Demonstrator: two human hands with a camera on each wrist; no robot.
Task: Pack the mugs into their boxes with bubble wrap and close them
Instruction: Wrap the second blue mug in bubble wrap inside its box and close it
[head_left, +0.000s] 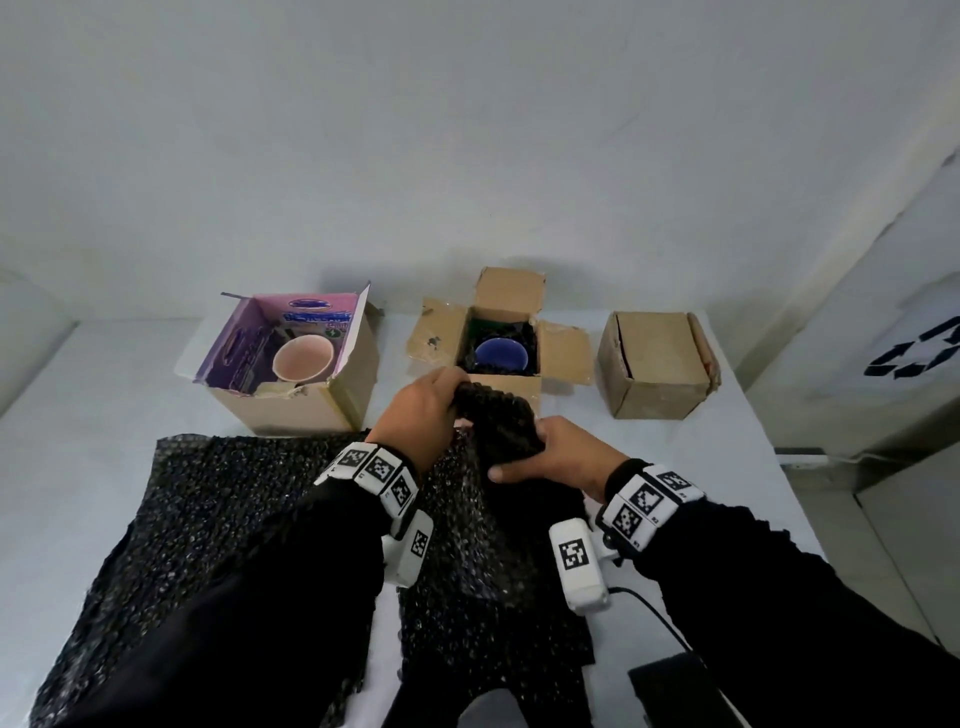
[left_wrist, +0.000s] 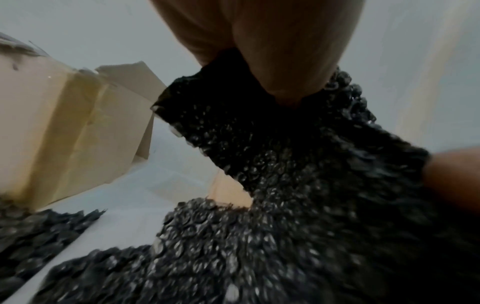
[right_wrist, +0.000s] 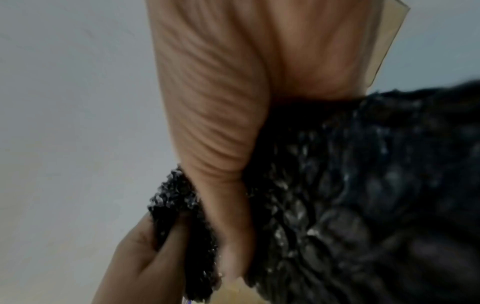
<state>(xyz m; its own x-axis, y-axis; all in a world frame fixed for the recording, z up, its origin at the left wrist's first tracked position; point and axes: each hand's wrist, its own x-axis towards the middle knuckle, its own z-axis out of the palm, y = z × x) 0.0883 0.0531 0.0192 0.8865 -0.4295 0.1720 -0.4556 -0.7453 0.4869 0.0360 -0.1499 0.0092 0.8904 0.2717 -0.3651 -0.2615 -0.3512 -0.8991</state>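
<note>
A packer works a folded wad of black bubble wrap (head_left: 498, 423) over the table (head_left: 104, 415), just in front of the middle box (head_left: 501, 358), whose four flaps are splayed open.

Risks, as judged: the wad is still joined to a longer sheet (head_left: 467, 525) trailing toward the packer, so a lift w/o freeing it could drag that sheet and nudge the box. The blue mug (head_left: 501, 353) sits upright in dark padding w/ its mouth exposed; a wad pushed in off-centre could tilt it or leave one side bare. The front flap sits right behind the hands and could get folded in under the wrap, blocking closure.

Left hand (head_left: 423, 410): fingers curled over the wad's far top edge, thumb side toward the box, gripping it. Right hand (head_left: 561, 457): wrapped round the near right corner, thumb stretched along the lower edge; right wrist view shows both hands pinching the same piece.

Elsewhere: a pink mug (head_left: 303, 356) stands unwrapped in the purple-lined box (head_left: 291, 364) at left, lid up. A third box (head_left: 654, 364), at right, has its flaps folded shut. Another bubble wrap sheet (head_left: 208, 499) lies flat at near left.
</note>
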